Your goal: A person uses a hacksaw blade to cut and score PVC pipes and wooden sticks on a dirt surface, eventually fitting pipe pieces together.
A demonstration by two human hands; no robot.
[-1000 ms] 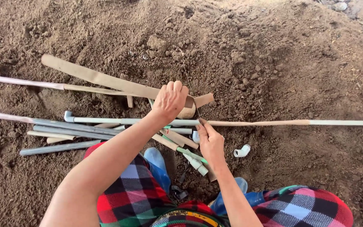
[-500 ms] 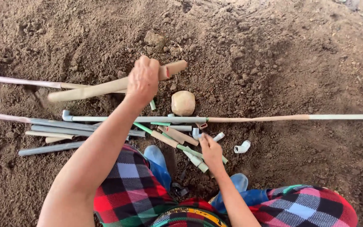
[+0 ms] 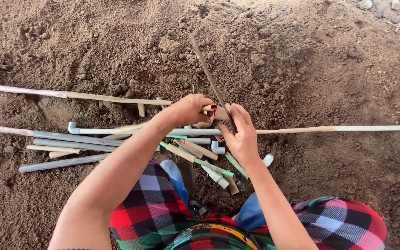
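Checked red, green and white cloth (image 3: 153, 213) covers the person's knees at the near edge, with a blue shoe tip (image 3: 176, 175) poking out between them. Just beyond the shoe lies a heap of short pipe offcuts (image 3: 195, 153), grey, tan and green, crossing one another on the dirt, with a white elbow fitting (image 3: 217, 148) among them and another small white fitting (image 3: 268, 159) to the right of the heap. Over the far side of the heap the left hand (image 3: 188, 110) is curled shut around the near end of a thin dark stick (image 3: 209, 76), which slants away up the soil. The right hand (image 3: 241, 136) sits just right of it, fingers loosely spread and bent, thumb and fingertips touching the same stick near its lower end; whether it truly grips cannot be told. A long pale pipe (image 3: 302, 130) runs under both hands, reaching far right of the heap. Left of the heap lie several longer grey pipes (image 3: 70, 139) side by side, and beyond them a long tan strip (image 3: 98, 97). Loose brown earth (image 3: 302, 55) spreads beyond everything.
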